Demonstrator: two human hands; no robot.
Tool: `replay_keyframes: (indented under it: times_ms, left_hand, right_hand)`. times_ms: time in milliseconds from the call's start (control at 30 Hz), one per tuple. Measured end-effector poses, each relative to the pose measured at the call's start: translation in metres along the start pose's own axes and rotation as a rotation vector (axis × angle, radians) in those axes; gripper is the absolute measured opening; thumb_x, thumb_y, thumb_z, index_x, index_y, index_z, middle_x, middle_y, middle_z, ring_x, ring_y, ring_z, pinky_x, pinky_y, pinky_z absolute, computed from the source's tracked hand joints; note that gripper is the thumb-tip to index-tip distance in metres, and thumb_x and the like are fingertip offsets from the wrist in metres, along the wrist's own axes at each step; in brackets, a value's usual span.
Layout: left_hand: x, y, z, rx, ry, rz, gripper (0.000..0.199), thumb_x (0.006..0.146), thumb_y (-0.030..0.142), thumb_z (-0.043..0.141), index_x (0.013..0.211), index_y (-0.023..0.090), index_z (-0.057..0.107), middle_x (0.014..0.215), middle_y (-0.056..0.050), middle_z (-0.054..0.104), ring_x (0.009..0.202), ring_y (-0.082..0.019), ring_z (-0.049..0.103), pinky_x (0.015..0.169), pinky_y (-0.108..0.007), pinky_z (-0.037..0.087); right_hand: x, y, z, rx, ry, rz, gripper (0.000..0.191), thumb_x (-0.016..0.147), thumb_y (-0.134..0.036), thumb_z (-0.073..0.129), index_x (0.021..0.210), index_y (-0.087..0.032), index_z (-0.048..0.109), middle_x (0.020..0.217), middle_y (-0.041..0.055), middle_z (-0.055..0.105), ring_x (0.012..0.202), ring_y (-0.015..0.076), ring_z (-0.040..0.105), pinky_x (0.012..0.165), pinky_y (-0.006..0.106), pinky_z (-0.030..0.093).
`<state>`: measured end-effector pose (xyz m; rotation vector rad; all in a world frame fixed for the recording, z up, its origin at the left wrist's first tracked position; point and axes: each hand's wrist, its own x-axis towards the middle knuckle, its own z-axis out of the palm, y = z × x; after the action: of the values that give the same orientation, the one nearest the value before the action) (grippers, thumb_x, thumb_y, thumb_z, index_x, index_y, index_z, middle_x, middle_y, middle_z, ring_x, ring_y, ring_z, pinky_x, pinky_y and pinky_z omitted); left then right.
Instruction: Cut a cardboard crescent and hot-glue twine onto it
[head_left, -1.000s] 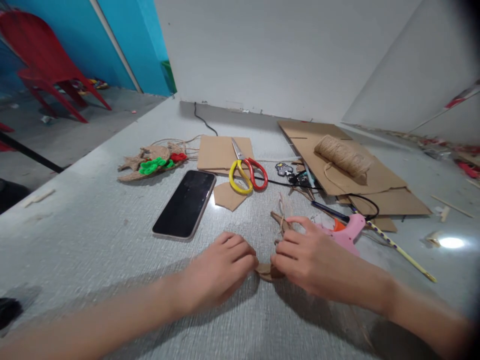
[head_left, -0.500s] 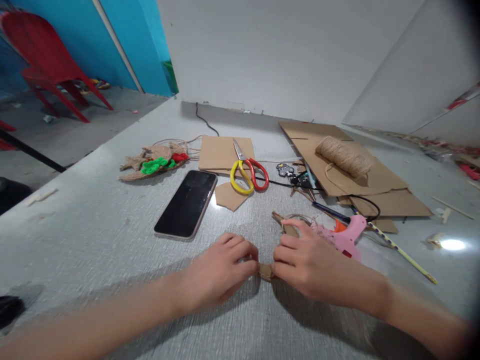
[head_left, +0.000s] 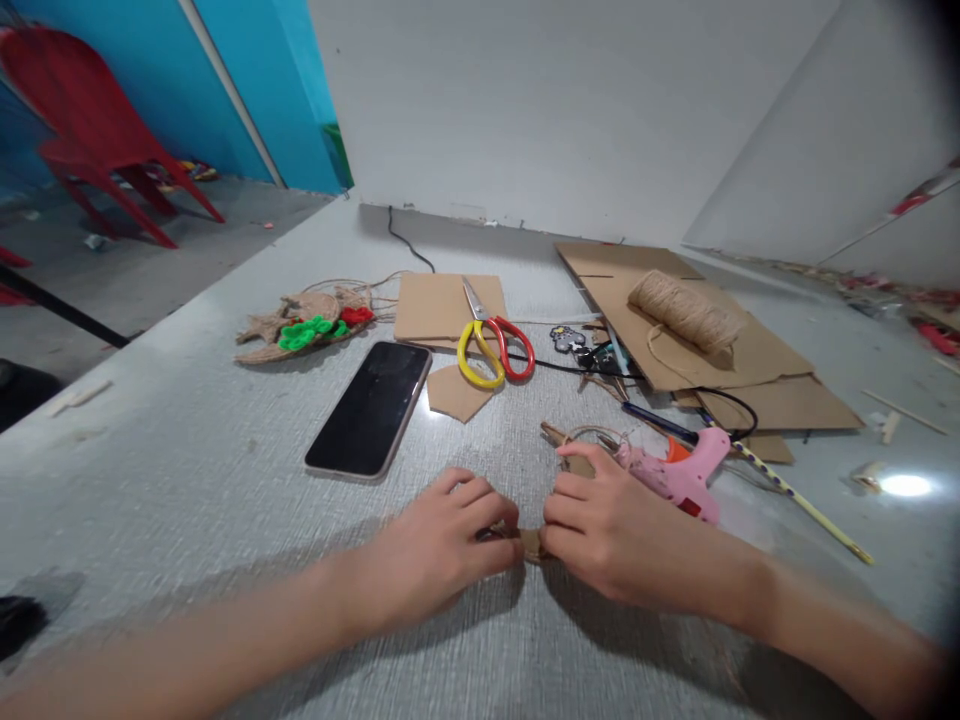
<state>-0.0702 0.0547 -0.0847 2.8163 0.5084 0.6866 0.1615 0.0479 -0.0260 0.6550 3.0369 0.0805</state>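
Between my two hands, low over the table, is a curved piece of cardboard, mostly covered by my fingers. My left hand pinches its left end with thumb and fingertips. On the other side my right hand grips it, the forefinger reaching forward over another brown cardboard part. Whether that part joins the curved piece is hidden. Just beyond my right hand lies a pink glue gun. Scissors with one yellow and one red handle rest ahead, beside a small cut cardboard piece.
A phone lies left of centre. Behind it are a twine-wrapped craft piece with green and red decoration and a cardboard square. At right, a twine roll sits on stacked cardboard, near a patterned pencil.
My left thumb has slid slightly right along the curved cardboard piece, and the left fingers have opened a little. My right hand keeps its grip. The view has shifted slightly.
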Motion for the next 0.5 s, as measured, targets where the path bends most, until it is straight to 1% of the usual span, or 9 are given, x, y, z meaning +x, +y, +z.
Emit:
replay_keyframes:
  times_ms: [67,167,267,367,433,500]
  left_hand:
    - [0.0001,0.0002,0.0012,-0.002,0.002,0.003,0.024,0.086,0.005,0.043,0.091,0.020,0.061,0.095,-0.004,0.062,0.082,-0.019,0.052,0.076,-0.035,0.039]
    - [0.0003,0.0012,0.0014,0.000,0.022,0.002,0.026,0.085,0.002,0.042,0.098,0.018,0.059,0.098,-0.006,0.063,0.084,-0.020,0.053,0.076,-0.036,0.042]
    - [0.0006,0.0027,-0.0018,-0.083,0.057,-0.072,0.025,0.085,0.002,0.042,0.101,0.015,0.055,0.101,-0.009,0.062,0.090,-0.020,0.055,0.078,-0.036,0.045]
    - [0.0010,0.0032,-0.0057,-0.159,0.035,-0.123,0.017,0.085,0.008,0.048,0.098,0.016,0.055,0.101,-0.010,0.061,0.092,-0.021,0.056,0.079,-0.037,0.046]
    - [0.0012,0.0027,-0.0067,-0.148,0.003,-0.101,0.014,0.085,0.010,0.049,0.096,0.017,0.057,0.104,-0.010,0.061,0.092,-0.021,0.057,0.080,-0.039,0.046]
    - [0.0013,0.0019,-0.0064,-0.128,-0.008,-0.070,0.016,0.085,0.008,0.048,0.094,0.017,0.058,0.105,-0.010,0.061,0.091,-0.021,0.057,0.080,-0.039,0.046]
  right_hand:
    - [0.0007,0.0001,0.0005,0.007,0.000,0.001,0.016,0.089,-0.011,0.050,0.078,-0.021,0.056,0.073,-0.0023,0.058,0.072,0.0170,0.051,0.101,0.050,0.031]
    - [0.0011,-0.0001,0.0004,0.012,-0.008,0.005,0.016,0.090,-0.012,0.049,0.078,-0.021,0.057,0.074,-0.0019,0.060,0.073,0.0169,0.052,0.101,0.050,0.031]
    - [0.0006,-0.0008,-0.0009,0.012,-0.005,0.001,0.016,0.091,-0.012,0.049,0.079,-0.021,0.057,0.075,-0.0014,0.060,0.074,0.0172,0.053,0.101,0.050,0.031]
    - [0.0003,-0.0018,-0.0015,0.005,0.002,-0.017,0.015,0.091,-0.012,0.048,0.082,-0.020,0.057,0.076,-0.0012,0.060,0.074,0.0170,0.053,0.101,0.050,0.033]
    - [0.0007,-0.0025,-0.0005,0.001,0.011,-0.030,0.016,0.092,-0.011,0.047,0.083,-0.020,0.057,0.077,-0.0014,0.060,0.073,0.0165,0.053,0.100,0.050,0.034]
    - [0.0016,-0.0030,0.0012,0.002,0.027,-0.036,0.019,0.093,-0.010,0.044,0.084,-0.019,0.058,0.076,-0.0016,0.060,0.072,0.0158,0.053,0.099,0.050,0.035]
